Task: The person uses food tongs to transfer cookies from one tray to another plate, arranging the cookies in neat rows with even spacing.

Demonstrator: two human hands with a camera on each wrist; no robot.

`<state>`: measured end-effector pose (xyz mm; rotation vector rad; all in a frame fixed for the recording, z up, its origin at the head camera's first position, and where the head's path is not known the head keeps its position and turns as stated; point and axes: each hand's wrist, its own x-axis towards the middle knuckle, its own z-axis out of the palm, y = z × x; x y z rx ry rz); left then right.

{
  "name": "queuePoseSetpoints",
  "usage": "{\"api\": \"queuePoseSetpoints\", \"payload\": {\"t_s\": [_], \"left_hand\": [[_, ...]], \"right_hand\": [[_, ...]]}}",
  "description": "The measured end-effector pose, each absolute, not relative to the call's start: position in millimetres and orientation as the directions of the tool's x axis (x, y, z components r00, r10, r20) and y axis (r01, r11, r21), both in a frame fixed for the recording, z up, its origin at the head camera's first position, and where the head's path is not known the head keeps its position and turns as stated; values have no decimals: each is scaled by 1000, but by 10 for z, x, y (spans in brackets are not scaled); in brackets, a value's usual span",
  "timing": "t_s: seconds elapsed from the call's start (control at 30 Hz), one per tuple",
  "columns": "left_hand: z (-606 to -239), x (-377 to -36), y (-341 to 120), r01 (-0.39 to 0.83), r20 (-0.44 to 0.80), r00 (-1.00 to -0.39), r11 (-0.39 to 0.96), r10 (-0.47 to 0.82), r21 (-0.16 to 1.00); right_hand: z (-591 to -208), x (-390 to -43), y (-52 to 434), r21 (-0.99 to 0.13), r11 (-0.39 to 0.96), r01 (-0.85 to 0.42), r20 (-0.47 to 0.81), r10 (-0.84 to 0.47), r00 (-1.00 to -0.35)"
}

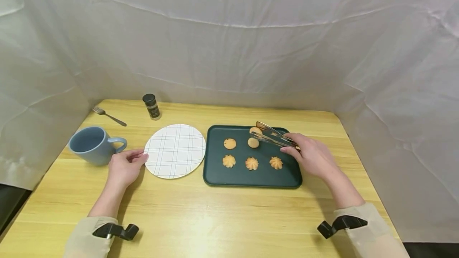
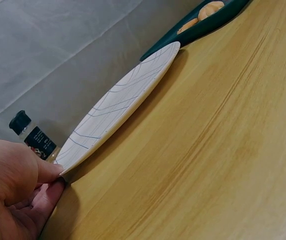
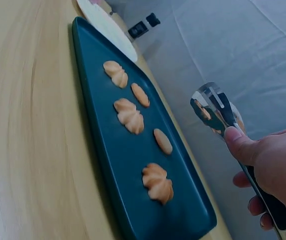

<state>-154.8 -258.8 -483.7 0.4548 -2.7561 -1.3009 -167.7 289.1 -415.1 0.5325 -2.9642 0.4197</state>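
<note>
At its left rim my left hand (image 1: 124, 167) pinches a white plate (image 1: 175, 150) with a blue check pattern. The left wrist view shows the thumb on the rim and fingers below it. My right hand (image 1: 315, 154) grips metal tongs (image 3: 215, 107) above the dark green baking tray (image 1: 265, 178). Between the tong ends is a round cookie (image 3: 237, 117), raised over the tray's far side. Lying on the tray are two round cookies (image 1: 230, 143) and a front row of three flower-shaped cookies (image 1: 252, 163).
A blue mug (image 1: 95, 144) stands just left of my left hand, its handle close to the fingers. Behind it lies a fork (image 1: 109, 117). A black-capped spice jar (image 1: 152, 107) stands behind the plate. Pale cloth (image 1: 229, 59) hangs around the wooden table (image 1: 208, 218).
</note>
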Motion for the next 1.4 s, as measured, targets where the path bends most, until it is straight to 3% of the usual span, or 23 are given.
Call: {"api": "queuePoseSetpoints", "payload": {"t_s": [0.33, 1.4], "left_hand": [[-4858, -1571, -2584, -221, -67, -961, 593, -270, 774], [-4865, -1565, -2599, -232, -72, -955, 576, -287, 784]], "right_hand": [[-4153, -1727, 2674, -237, 880, -412, 191, -374, -908], [-4262, -1939, 1748, -315, 811, -494, 157, -468, -869]]}}
